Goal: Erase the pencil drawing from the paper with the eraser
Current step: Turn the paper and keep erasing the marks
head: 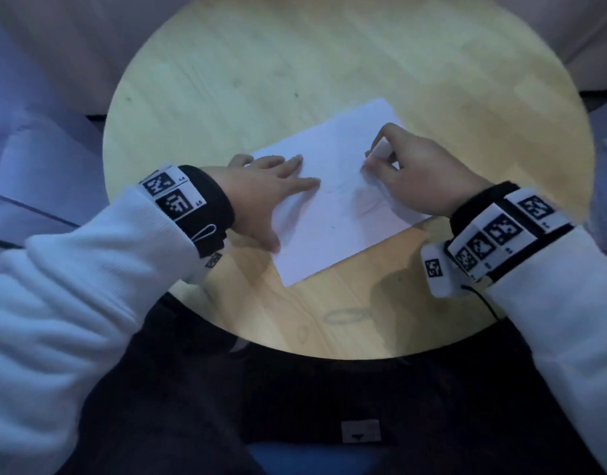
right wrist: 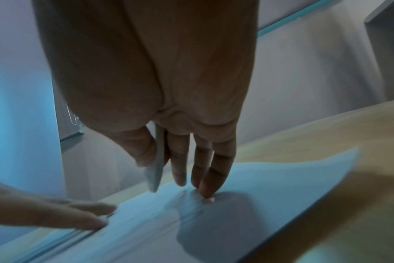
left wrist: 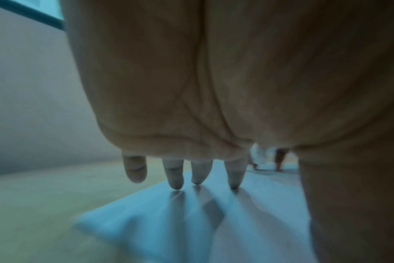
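Note:
A white sheet of paper (head: 332,214) lies slanted on the round wooden table (head: 260,73). Faint pencil lines (head: 360,200) show near its middle. My left hand (head: 278,186) lies flat on the sheet's left part, fingers straight and spread; its fingertips (left wrist: 175,185) press on the paper (left wrist: 169,222). My right hand (head: 408,166) pinches a white eraser (head: 382,150) between thumb and forefinger over the sheet's right part. In the right wrist view the eraser (right wrist: 156,170) points down at the paper (right wrist: 281,178), while my other fingers (right wrist: 210,192) touch the sheet.
The table's near edge (head: 329,354) curves just above my dark lap. Bare wood (head: 329,46) stretches beyond the sheet. Light upholstery (head: 38,149) lies to the left of the table.

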`<state>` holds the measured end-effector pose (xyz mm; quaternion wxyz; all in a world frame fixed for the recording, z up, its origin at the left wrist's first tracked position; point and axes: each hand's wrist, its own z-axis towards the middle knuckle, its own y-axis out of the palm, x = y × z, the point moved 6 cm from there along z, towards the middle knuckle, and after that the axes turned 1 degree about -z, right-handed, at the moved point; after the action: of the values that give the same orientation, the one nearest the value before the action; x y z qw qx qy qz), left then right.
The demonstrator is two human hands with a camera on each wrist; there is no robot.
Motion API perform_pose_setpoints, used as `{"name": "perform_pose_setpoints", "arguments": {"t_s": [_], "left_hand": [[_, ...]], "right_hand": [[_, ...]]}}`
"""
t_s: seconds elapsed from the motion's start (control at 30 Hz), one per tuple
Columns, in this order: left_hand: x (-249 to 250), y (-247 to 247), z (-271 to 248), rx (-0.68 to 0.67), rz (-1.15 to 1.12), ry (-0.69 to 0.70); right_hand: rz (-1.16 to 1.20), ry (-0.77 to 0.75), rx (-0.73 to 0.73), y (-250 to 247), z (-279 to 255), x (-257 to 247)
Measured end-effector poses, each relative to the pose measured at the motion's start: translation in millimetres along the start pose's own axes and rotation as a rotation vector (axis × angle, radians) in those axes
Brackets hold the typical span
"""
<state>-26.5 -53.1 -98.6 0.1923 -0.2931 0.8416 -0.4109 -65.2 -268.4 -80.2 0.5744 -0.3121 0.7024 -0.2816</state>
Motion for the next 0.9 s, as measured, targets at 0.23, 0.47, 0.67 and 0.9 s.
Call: {"name": "perform_pose_setpoints", "arguments": {"t_s": [0.23, 0.47, 0.67, 0.9], "left_hand": [[47, -4, -34, 0.196, -0.152, -0.003], [139, 33, -24, 0.112, -0.155, 0.126], [34, 63, -38, 0.085, -0.325, -0.301], [-4, 44, -55, 0.143, -0.36, -0.388]], "right_hand": [[0.094, 0.017, 0.122, 15, -14, -2], [0.124, 0.052, 0.135, 22, -22, -6], [0.224, 0.096, 0.123, 17, -31, 0], [0.225, 0.088, 0.125, 16, -31, -3]]}}
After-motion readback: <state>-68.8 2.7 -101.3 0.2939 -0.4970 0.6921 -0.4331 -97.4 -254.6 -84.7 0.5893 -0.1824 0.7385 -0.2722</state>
